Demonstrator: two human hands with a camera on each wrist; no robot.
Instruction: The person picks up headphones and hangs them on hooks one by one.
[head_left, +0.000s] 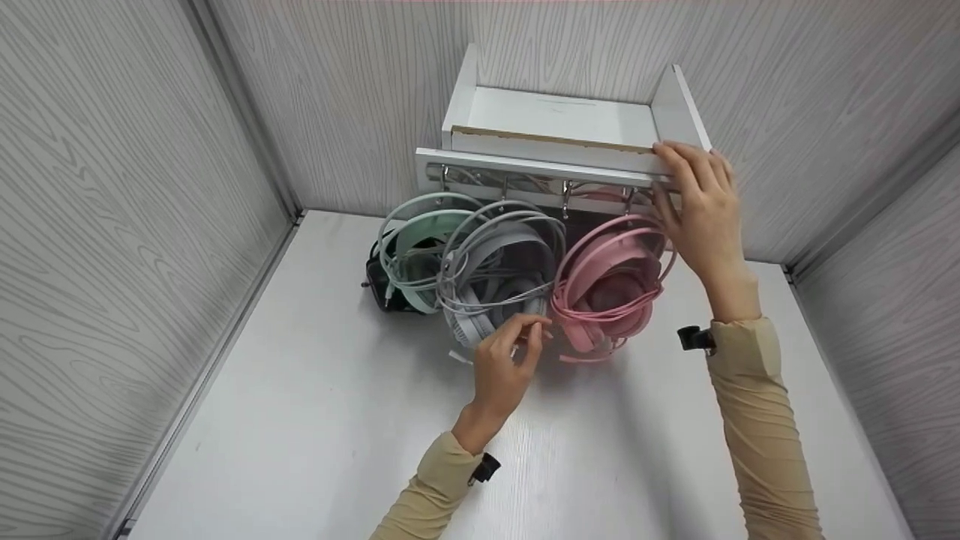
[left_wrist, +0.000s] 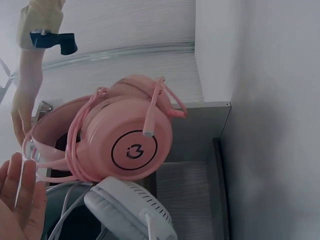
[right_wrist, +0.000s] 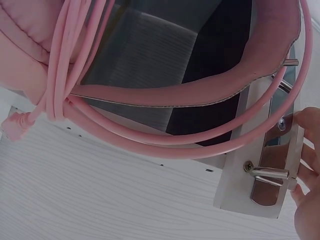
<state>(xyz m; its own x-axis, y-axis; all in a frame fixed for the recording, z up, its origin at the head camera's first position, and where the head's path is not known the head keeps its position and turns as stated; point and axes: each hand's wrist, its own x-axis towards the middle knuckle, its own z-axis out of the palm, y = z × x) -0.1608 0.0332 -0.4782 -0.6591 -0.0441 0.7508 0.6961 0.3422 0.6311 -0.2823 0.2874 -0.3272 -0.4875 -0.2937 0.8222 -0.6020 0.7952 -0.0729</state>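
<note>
My right hand [head_left: 705,206] grips the right end of the white hook rail [head_left: 525,166], fingers over its top and thumb beneath; the right wrist view shows the fingers [right_wrist: 310,150] at the board's edge. A pink headset [head_left: 607,285] with its cable coiled hangs from a metal hook just left of that hand. Beside it hang a grey headset [head_left: 499,247] and a mint green one [head_left: 427,225]. My left hand [head_left: 502,364] is just in front of the grey headset's lower part, fingers loosely bent; the left wrist view shows them [left_wrist: 22,195] extended, holding nothing.
Behind the rail stands a white shelf [head_left: 555,112] with raised sides against the wood-grain back wall [head_left: 345,97]. A black object [head_left: 382,281] shows behind the green headset. White tabletop [head_left: 300,420] spreads below, with patterned panels on both sides.
</note>
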